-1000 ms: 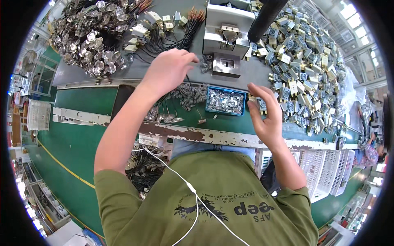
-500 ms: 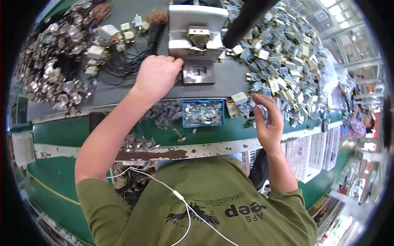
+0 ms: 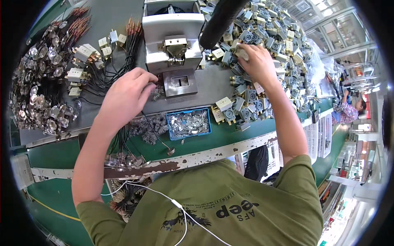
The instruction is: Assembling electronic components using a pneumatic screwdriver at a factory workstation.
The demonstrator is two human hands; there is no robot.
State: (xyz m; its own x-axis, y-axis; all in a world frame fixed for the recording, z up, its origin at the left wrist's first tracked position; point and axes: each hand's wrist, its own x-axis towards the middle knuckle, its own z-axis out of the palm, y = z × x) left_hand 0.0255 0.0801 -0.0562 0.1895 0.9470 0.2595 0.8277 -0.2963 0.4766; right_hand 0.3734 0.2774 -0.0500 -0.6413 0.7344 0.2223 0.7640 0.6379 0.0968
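My left hand [image 3: 126,93] is closed in a pinch just left of a metal die block [image 3: 180,83] with a rectangular recess. A black wire [image 3: 155,133] runs from beneath this hand to a small round metal end [image 3: 170,151] near the bench's front edge. Over the right-hand heap, my right hand [image 3: 260,64] has its thumb and fingers around a beige plug housing [image 3: 242,54]. Behind the die block stands a grey press machine [image 3: 174,30]. A blue tray [image 3: 210,121] of small metal pieces lies between my arms, beside loose coiled springs [image 3: 148,128].
A large heap of grey and beige plug housings [image 3: 250,96] covers the right side. Black wires with round metal ends [image 3: 53,98] pile up at left, near wired plugs [image 3: 84,53]. A thick black tube [image 3: 221,22] slants over the bench. White crates [image 3: 324,135] stand at right.
My right hand has moved from beside the blue tray up into the plug heap and closed on a housing. My left hand sits lower beside the die block. The whole view has shifted.
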